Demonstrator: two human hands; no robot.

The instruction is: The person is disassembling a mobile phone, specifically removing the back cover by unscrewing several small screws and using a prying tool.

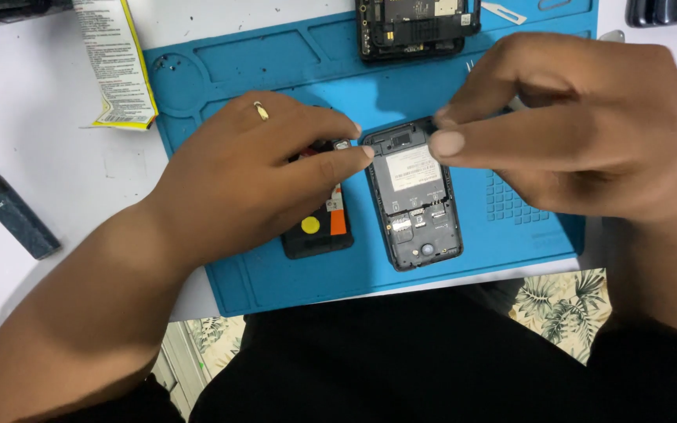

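Observation:
A grey phone (417, 211) with its back cover off lies on a blue repair mat (276, 274), showing a white label and card slots. My left hand (252, 172), with a ring on one finger, lies over a black battery (319, 231) that has a yellow dot and an orange stripe. Its thumb and fingertip press the phone's top left corner. My right hand (581, 125) pinches thumb and forefinger at the phone's top right corner. Whether something small sits in that pinch is hidden.
A second opened phone (417, 31) with bare circuitry sits at the mat's far edge, a white pick (503, 12) beside it. A yellow-edged leaflet (115, 63) and a dark blue stick-shaped object (13, 215) lie on the white table to the left. A dark device (667, 9) is at top right.

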